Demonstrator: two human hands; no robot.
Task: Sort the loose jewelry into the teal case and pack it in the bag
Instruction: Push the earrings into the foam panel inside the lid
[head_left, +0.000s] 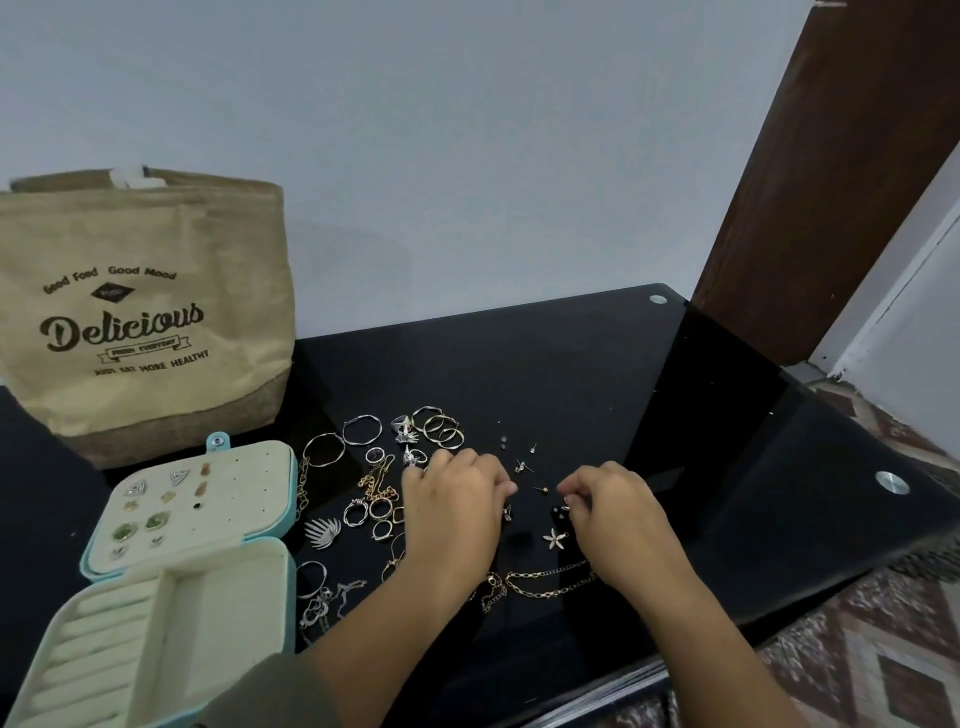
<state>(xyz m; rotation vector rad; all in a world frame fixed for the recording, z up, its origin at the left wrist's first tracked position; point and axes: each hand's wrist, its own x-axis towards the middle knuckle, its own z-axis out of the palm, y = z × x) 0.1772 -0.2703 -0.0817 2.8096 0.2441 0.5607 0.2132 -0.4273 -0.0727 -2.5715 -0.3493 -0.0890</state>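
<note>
The teal case (98, 540) lies open at the front left, its cream lid panel (208, 493) holding several stud earrings. Loose jewelry is spread over the black glass table (519, 374): hoop earrings (441, 428), rings (376, 512), a gold chain (545, 582), a flower earring (555, 538) and small studs (524, 465). My left hand (454, 499) hovers palm down over the rings, fingers curled, fingertips pinched near a small stud. My right hand (608, 501) is curled beside it, fingertips pinched on something tiny. The tan bag (145, 312) stands behind the case.
A white wall rises behind the table. A brown wooden door frame (831, 171) leans at the right. Patterned floor (857, 649) shows beyond the table's front right edge. Metal fittings (891, 482) mark the glass corners.
</note>
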